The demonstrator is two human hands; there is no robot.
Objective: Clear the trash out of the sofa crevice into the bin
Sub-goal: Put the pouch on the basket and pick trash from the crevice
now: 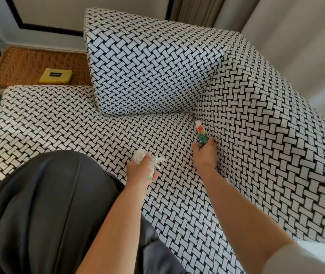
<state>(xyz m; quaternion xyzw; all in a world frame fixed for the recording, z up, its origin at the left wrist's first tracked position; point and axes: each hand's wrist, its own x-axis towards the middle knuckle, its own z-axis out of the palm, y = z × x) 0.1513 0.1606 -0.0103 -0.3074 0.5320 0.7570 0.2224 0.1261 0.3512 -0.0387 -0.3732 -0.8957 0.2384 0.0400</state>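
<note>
The colourful wrapper (pixel 199 129) is stuck in the sofa crevice (pixel 194 116), directly ahead of the right hand (pixel 205 155). Its long axis runs along the crevice, pointing away from the person. The right hand is the nearer one, and its fingers pinch the wrapper's near end. The left hand (pixel 141 171), over the seat, is clenched around crumpled white tissue (pixel 139 156).

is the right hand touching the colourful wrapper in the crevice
Touching. The head view shows the right hand pinching the wrapper by its lower end.
</note>
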